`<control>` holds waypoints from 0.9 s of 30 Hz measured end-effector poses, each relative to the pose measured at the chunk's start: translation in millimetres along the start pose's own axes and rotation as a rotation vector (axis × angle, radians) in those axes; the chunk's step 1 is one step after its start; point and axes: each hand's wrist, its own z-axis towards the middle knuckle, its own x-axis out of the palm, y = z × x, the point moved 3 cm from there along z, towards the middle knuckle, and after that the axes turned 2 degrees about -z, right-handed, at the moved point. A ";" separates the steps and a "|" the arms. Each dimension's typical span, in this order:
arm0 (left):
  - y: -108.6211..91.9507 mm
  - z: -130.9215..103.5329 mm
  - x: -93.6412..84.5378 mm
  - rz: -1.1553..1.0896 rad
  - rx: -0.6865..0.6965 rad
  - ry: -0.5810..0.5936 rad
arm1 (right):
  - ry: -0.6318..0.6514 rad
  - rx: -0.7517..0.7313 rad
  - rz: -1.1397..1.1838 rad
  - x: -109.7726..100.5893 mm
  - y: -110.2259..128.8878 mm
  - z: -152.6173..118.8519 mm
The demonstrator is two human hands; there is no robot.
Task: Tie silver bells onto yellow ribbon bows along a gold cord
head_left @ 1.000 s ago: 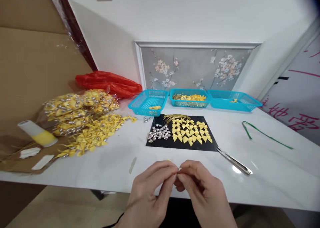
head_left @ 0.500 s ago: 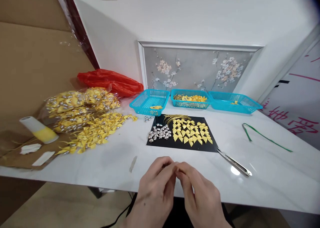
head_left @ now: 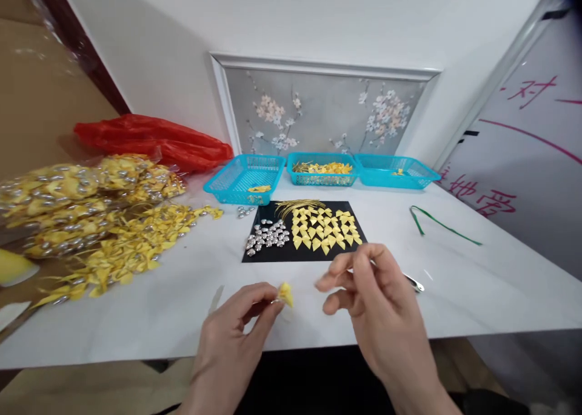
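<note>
Between the thumb and index finger of my left hand (head_left: 236, 330) is a small yellow ribbon bow (head_left: 286, 293); a shiny bit shows at its base, too small to make out. My right hand (head_left: 377, 306) is raised to the right of it, fingers apart and half curled, holding nothing. Beyond both hands lies a black mat (head_left: 291, 255). On it are rows of yellow bows (head_left: 324, 228), a cluster of silver beads (head_left: 268, 236) and a bundle of thin gold ties (head_left: 295, 207). My right hand partly hides the tweezers (head_left: 414, 283).
Three blue baskets stand along the wall: a left basket (head_left: 218, 187), a middle basket (head_left: 291, 173) and a right basket (head_left: 386, 178). Finished yellow bead-and-bow pieces (head_left: 131, 251) are heaped at left, near bagged ones (head_left: 59, 190) and a red plastic bag (head_left: 150, 142). A green ribbon (head_left: 445, 226) lies at right.
My hands were together at the table's front edge and have moved apart. The bow now shows in my left hand, and my right hand has lifted away. The view has shifted right.
</note>
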 end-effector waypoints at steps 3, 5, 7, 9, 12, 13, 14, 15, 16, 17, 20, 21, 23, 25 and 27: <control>7.6 -1.0 -0.4 0.054 -0.036 0.010 | -0.024 -0.004 0.159 -2.4 19.5 10.9; 9.9 -0.5 3.3 0.094 -0.054 0.019 | -0.055 -0.062 0.164 -4.7 29.9 14.6; 10.8 1.1 9.2 0.130 -0.065 0.034 | -0.091 -0.118 0.125 -7.2 37.3 14.4; 11.6 3.1 15.1 0.158 -0.073 0.061 | -0.118 -0.150 0.073 -9.8 41.8 11.5; 14.7 5.5 18.1 0.198 -0.106 0.118 | -0.124 -0.150 0.014 -13.2 43.6 6.5; 16.1 6.3 16.9 0.210 -0.123 0.136 | -0.120 -0.147 0.005 -14.2 43.4 5.4; 17.5 7.2 14.8 0.219 -0.139 0.156 | -0.111 -0.148 -0.002 -14.9 43.3 4.7; 18.6 8.5 12.0 0.224 -0.152 0.173 | -0.104 -0.153 -0.007 -15.5 43.2 4.3; 19.5 10.3 8.9 0.228 -0.163 0.189 | -0.100 -0.150 -0.012 -16.0 43.1 4.1; 20.1 12.5 5.9 0.230 -0.170 0.202 | -0.096 -0.149 -0.018 -16.3 43.2 3.9; 19.8 20.5 1.1 0.237 -0.169 0.228 | -0.057 -0.157 -0.033 -15.3 44.4 2.5; 19.4 22.8 1.6 0.238 -0.164 0.235 | -0.034 -0.169 -0.040 -14.5 44.9 1.6; 18.3 26.0 4.9 0.230 -0.152 0.250 | 0.008 -0.205 -0.056 -13.2 45.8 -1.1; 17.6 26.8 8.9 0.213 -0.154 0.257 | 0.028 -0.228 -0.091 -13.6 46.3 -4.5; 16.8 25.9 11.5 0.182 -0.172 0.260 | 0.042 -0.238 -0.132 -15.9 47.1 -8.2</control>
